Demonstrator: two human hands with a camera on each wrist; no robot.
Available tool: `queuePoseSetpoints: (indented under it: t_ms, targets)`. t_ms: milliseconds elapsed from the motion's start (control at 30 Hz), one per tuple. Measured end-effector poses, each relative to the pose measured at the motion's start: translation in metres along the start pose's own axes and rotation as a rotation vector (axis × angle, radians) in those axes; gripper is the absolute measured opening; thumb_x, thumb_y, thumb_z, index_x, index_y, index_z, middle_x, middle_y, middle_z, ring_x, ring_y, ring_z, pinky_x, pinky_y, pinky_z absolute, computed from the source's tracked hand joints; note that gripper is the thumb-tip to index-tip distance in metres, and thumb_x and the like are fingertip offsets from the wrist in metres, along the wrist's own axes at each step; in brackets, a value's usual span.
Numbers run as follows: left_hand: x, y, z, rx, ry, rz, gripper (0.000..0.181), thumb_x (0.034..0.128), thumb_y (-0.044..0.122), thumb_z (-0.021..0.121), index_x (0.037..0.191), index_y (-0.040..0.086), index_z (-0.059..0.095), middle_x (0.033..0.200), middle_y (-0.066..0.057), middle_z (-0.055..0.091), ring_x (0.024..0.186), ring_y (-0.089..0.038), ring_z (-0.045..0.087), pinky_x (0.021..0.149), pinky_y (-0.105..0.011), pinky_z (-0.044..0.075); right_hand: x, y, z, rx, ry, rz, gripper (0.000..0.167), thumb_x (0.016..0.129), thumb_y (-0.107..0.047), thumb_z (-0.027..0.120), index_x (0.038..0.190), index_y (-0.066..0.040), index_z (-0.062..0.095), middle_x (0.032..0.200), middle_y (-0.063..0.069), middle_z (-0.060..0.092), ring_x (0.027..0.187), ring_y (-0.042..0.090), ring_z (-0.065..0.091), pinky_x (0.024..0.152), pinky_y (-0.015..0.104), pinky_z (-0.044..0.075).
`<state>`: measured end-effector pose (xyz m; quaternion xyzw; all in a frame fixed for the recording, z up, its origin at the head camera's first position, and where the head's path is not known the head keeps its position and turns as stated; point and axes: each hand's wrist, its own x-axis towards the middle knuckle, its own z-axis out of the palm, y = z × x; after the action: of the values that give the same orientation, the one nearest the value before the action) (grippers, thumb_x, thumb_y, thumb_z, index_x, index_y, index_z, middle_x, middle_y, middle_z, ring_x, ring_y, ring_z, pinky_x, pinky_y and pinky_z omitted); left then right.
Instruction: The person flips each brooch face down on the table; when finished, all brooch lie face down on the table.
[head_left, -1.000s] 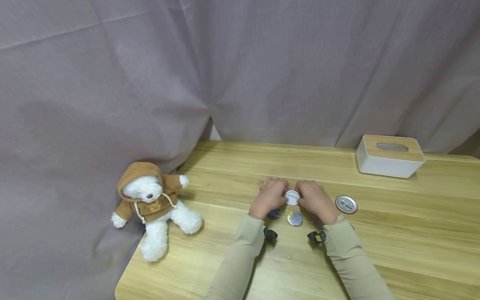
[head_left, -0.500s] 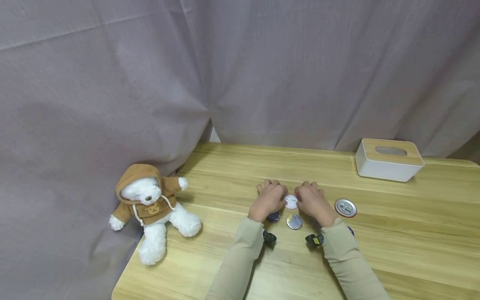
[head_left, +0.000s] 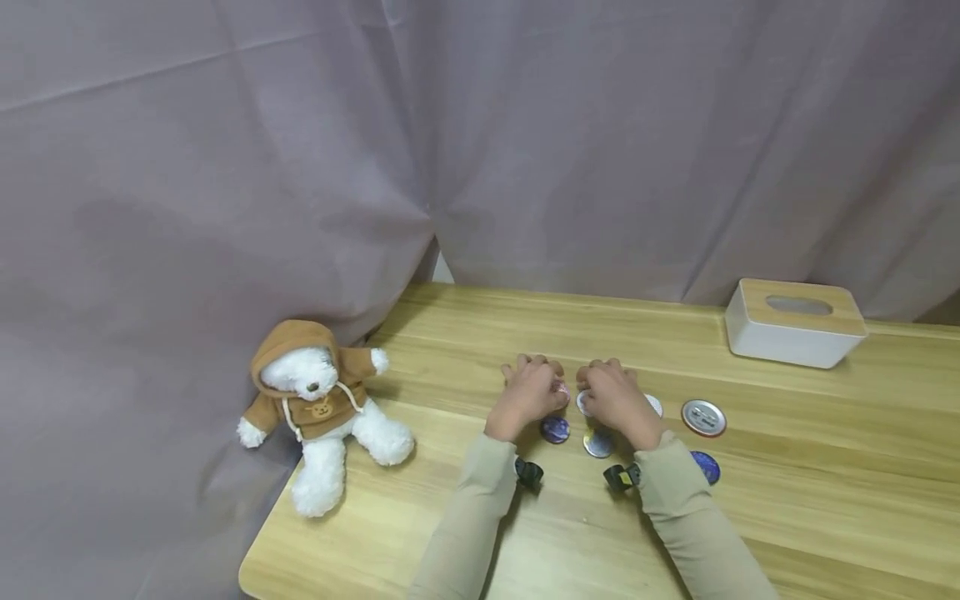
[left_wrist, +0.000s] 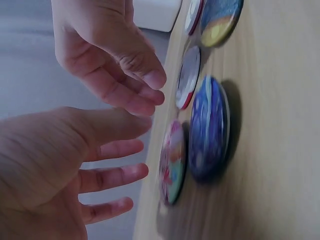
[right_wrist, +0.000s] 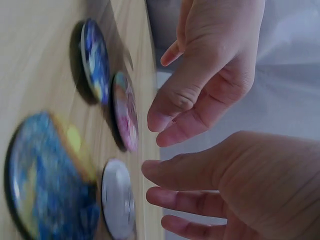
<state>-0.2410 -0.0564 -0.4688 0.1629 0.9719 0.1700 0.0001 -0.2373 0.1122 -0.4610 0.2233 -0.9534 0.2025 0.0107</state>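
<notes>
Above the table my left hand (head_left: 527, 393) hovers with loose fingers, near a pink round pin badge (left_wrist: 173, 162) and a purple-blue badge (left_wrist: 209, 131). Nothing is between its fingers. My right hand (head_left: 617, 403) also holds nothing; in the right wrist view its relaxed thumb and fingers hang just beside a badge lying white back up (right_wrist: 118, 199). The head view shows that badge partly covered by the right hand. Closer to me lies a blue-and-yellow badge (head_left: 598, 443). Another white-looking badge (head_left: 655, 405) peeks out beyond the right hand.
To the right lie a badge with its silver pin back up (head_left: 704, 417) and a blue badge (head_left: 705, 467). A tissue box (head_left: 797, 323) stands at the back right of the wooden table (head_left: 840, 483). A white teddy bear (head_left: 318, 408) in a brown hoodie sits at the left edge.
Both hands held the white-backed badge between them and lowered it. Now they have let go and moved apart, the badge lies on the table, and the pink badge shows beside the left hand.
</notes>
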Motion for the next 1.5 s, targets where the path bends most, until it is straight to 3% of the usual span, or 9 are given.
queuePoseSetpoints:
  t_ms: [200, 367, 600, 933, 1067, 1233, 1367, 1500]
  targets:
    - [-0.004, -0.011, -0.005, 0.005, 0.024, -0.021, 0.030, 0.0919, 0.026, 0.070, 0.120, 0.015, 0.071, 0.121, -0.004, 0.066, 0.119, -0.032, 0.051, 0.092, -0.052, 0.035, 0.013, -0.007, 0.007, -0.038, 0.005, -0.049, 0.019, 0.075, 0.002, 0.067, 0.093, -0.003, 0.070, 0.092, 0.014, 0.065, 0.090, 0.039, 0.056, 0.076, 0.061, 0.044]
    - [-0.007, -0.015, -0.004, 0.015, 0.001, -0.022, 0.035, 0.0887, 0.023, 0.073, 0.123, 0.017, 0.070, 0.121, -0.002, 0.066, 0.117, -0.030, 0.051, 0.089, -0.048, 0.036, 0.016, -0.011, 0.012, -0.018, -0.022, -0.065, 0.016, 0.069, 0.004, 0.069, 0.081, -0.007, 0.066, 0.085, 0.009, 0.060, 0.083, 0.035, 0.052, 0.073, 0.054, 0.041]
    - [-0.009, -0.016, -0.003, 0.013, -0.011, 0.016, 0.028, 0.0757, 0.010, 0.081, 0.101, 0.018, 0.075, 0.106, 0.001, 0.066, 0.103, -0.025, 0.050, 0.088, -0.050, 0.035, 0.013, -0.018, 0.014, 0.009, -0.044, -0.073, 0.022, 0.062, 0.006, 0.072, 0.076, -0.008, 0.064, 0.084, 0.008, 0.059, 0.084, 0.034, 0.052, 0.072, 0.053, 0.041]
    - [-0.007, -0.021, 0.002, -0.009, -0.010, 0.007, 0.026, 0.0721, 0.000, 0.078, 0.090, 0.018, 0.075, 0.091, 0.007, 0.067, 0.097, -0.021, 0.052, 0.089, -0.051, 0.035, 0.016, -0.015, 0.018, 0.006, 0.001, -0.100, 0.021, 0.063, 0.009, 0.068, 0.076, -0.007, 0.063, 0.080, 0.007, 0.058, 0.077, 0.032, 0.050, 0.065, 0.048, 0.042]
    - [-0.006, -0.023, 0.000, -0.052, 0.004, 0.016, 0.022, 0.0759, 0.002, 0.078, 0.090, 0.019, 0.076, 0.089, 0.008, 0.070, 0.098, -0.022, 0.054, 0.093, -0.055, 0.033, 0.015, -0.013, 0.014, 0.026, -0.006, -0.116, 0.018, 0.068, 0.006, 0.073, 0.080, -0.007, 0.065, 0.079, 0.006, 0.060, 0.077, 0.031, 0.052, 0.065, 0.048, 0.043]
    - [-0.006, -0.027, 0.000, -0.092, 0.019, 0.030, 0.019, 0.0826, 0.006, 0.076, 0.094, 0.021, 0.077, 0.097, 0.009, 0.074, 0.096, -0.020, 0.055, 0.097, -0.059, 0.032, 0.015, -0.011, 0.010, 0.070, -0.003, -0.135, 0.016, 0.072, 0.005, 0.073, 0.081, -0.006, 0.068, 0.075, 0.003, 0.062, 0.074, 0.028, 0.053, 0.068, 0.047, 0.044]
    - [-0.006, -0.027, -0.003, -0.079, 0.041, 0.034, 0.019, 0.0871, 0.008, 0.073, 0.099, 0.022, 0.078, 0.102, 0.009, 0.075, 0.096, -0.020, 0.056, 0.096, -0.058, 0.033, 0.016, -0.012, 0.008, 0.076, 0.032, -0.143, 0.014, 0.074, 0.007, 0.069, 0.082, -0.004, 0.069, 0.071, 0.001, 0.061, 0.070, 0.026, 0.055, 0.067, 0.046, 0.045]
    - [-0.005, -0.026, -0.007, -0.049, 0.070, 0.034, 0.019, 0.0898, 0.010, 0.072, 0.102, 0.023, 0.077, 0.102, 0.007, 0.075, 0.098, -0.022, 0.059, 0.095, -0.057, 0.034, 0.017, -0.014, 0.007, 0.079, 0.041, -0.101, 0.015, 0.078, 0.006, 0.066, 0.089, -0.003, 0.071, 0.072, 0.002, 0.063, 0.067, 0.025, 0.057, 0.064, 0.043, 0.047]
